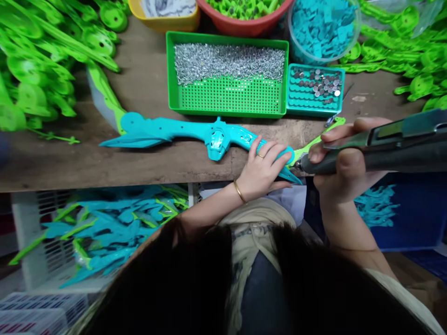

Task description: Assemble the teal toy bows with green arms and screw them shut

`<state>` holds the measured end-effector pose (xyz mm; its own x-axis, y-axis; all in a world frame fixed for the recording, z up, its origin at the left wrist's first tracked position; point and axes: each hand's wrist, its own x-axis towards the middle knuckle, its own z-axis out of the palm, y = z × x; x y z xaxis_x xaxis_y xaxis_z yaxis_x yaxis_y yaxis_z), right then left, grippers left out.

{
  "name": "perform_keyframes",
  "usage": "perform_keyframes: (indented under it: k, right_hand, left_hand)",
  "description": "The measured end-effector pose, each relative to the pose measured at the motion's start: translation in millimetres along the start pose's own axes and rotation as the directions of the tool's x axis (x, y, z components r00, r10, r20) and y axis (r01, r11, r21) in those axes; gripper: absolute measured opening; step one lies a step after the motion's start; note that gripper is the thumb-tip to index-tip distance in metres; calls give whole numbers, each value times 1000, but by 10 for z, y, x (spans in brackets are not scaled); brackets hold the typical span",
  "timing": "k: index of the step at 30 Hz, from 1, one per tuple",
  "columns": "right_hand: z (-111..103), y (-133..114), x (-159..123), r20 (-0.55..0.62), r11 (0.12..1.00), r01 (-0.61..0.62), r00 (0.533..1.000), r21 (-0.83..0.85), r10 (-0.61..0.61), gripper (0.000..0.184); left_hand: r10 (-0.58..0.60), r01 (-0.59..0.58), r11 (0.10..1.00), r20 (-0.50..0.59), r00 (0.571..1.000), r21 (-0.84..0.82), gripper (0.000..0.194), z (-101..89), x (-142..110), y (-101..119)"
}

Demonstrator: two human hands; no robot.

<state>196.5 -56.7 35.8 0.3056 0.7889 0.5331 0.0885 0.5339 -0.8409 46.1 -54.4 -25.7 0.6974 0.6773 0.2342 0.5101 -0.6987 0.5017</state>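
A turquoise plastic toy bow (188, 130) lies along the front of the bench, with a light green limb piece (309, 145) at its right end and another light green limb at its left. My left hand (261, 168) is over the bow's right part, fingers curled across it and gripping it against the bench. In my right hand (344, 172) is a dark electric screwdriver (394, 146), held nearly level. Its bit points left, close to the joint between the turquoise body and the green limb; whether it touches a screw I cannot tell.
Behind the bow stand a green basket (226, 112) of screws and a small teal tray (314, 110) with metal discs. Tubs of parts (244, 25) line the back. Green pieces are heaped left and right. Below the edge are a white crate (30, 260) and a blue bin (419, 209).
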Motion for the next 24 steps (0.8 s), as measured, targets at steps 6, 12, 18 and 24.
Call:
perform_keyframes:
  k: [6, 12, 18, 24]
  right_hand:
    - [14, -22, 5, -5, 1000, 5, 1000, 20, -5, 27]
    - [-7, -54, -20, -9, 998, -24, 1000, -58, 23, 26]
    - [-15, -88, -10, 8, 996, -38, 999, -77, 38, 27]
    - [-21, -13, -53, 24, 995, -24, 999, -96, 26, 28]
  left_hand:
    - [13, -13, 999, 10, 1000, 29, 64, 4, -4, -4]
    - [-12, 12, 1000, 28, 1000, 15, 53, 13, -2, -4]
    - [-9, 9, 1000, -5, 1000, 25, 50, 52, -11, -36]
    - [3, -2, 1000, -36, 999, 29, 48, 89, -19, -46]
